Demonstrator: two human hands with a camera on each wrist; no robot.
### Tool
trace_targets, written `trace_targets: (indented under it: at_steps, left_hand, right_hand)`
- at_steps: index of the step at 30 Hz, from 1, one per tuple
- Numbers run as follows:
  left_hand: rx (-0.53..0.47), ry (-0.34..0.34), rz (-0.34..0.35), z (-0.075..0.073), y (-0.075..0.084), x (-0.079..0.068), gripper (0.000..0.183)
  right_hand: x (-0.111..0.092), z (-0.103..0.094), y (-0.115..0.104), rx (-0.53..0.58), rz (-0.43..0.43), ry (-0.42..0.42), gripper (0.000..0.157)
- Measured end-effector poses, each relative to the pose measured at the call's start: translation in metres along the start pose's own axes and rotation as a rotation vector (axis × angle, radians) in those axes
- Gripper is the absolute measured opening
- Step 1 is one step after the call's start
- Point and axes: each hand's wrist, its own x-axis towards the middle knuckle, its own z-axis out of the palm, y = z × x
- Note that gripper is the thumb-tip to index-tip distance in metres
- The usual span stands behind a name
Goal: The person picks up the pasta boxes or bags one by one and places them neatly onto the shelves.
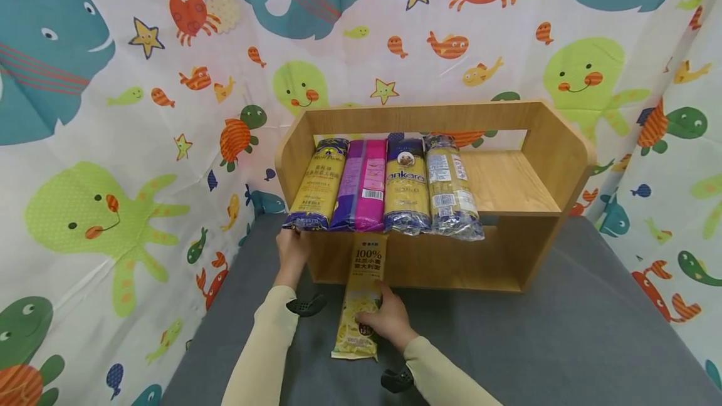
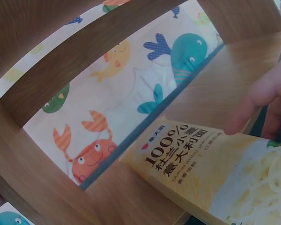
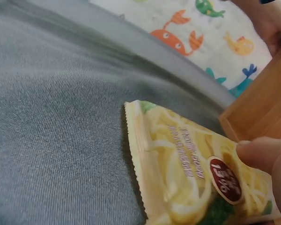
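My right hand grips a flat yellow spaghetti packet from its right side, thumb on the front and fingers along the edge. The packet's far end lies inside the lower compartment of a wooden shelf, and its near end reaches out over the grey cloth. At the shelf's left side, my left hand holds the side panel just below the upper board; its fingertips are mostly hidden. In the right wrist view the thumb presses the packet beside its dark red round label.
On the upper board lie a yellow-and-blue spaghetti pack, a pink-and-purple pack, an Ankara pasta pack and a clear-wrapped pasta pack. Their front ends overhang the board. A sea-animal curtain surrounds the grey-covered table.
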Motion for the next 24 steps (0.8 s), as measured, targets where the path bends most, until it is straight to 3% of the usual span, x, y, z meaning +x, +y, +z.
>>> trace_targets:
  at_steps: [6,12,18,24]
  left_hand:
    - [0.003,-0.014,-0.007,-0.002,0.003,-0.001,0.037]
    - [0.001,-0.021,-0.013,0.0,0.002,-0.001,0.036]
    - [-0.004,-0.017,-0.012,0.002,0.0,-0.001,0.034]
    - [-0.005,-0.012,-0.011,0.001,0.001,-0.001,0.035]
  right_hand:
    - [0.001,0.004,-0.01,-0.044,0.062,0.05,0.09]
    - [0.004,0.004,-0.013,-0.027,0.076,0.031,0.093]
    - [0.005,-0.001,-0.014,0.007,0.086,-0.035,0.099]
    - [-0.002,-0.014,-0.013,0.138,0.066,-0.174,0.101]
